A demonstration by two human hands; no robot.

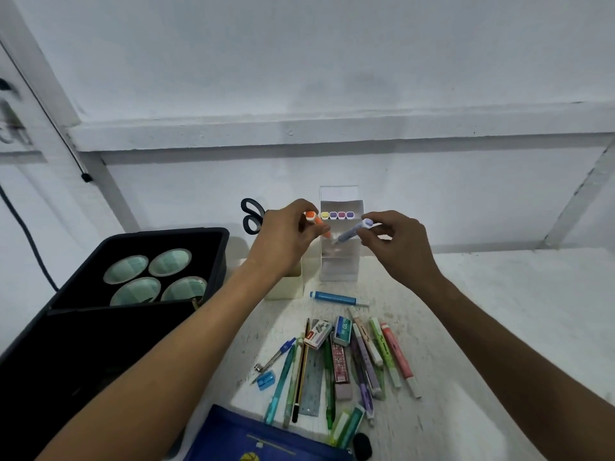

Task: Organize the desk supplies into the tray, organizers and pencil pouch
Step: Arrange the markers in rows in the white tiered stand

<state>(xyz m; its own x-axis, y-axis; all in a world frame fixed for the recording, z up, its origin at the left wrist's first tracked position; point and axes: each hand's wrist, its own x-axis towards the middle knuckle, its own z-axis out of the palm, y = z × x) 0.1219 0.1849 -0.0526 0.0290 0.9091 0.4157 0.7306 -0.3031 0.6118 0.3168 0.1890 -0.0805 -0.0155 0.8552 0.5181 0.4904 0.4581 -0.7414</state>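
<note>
My left hand (pixel 286 234) pinches an orange-capped marker (pixel 316 222) and my right hand (pixel 396 241) pinches a lilac-capped marker (pixel 353 231), both held just before the clear acrylic stepped organizer (pixel 339 247) near the desk's back edge, where four caps already sit in a row. Risk, as I judge it: both tips converge on one slot and could collide, or nudge the light organizer backward. Outward: black-handled scissors (pixel 251 216) in a cream cup (pixel 286 287), a black tray (pixel 166 261) at the left edge, loose pens (pixel 332 357) toward the front edge, a blue pouch (pixel 253 437).
</note>
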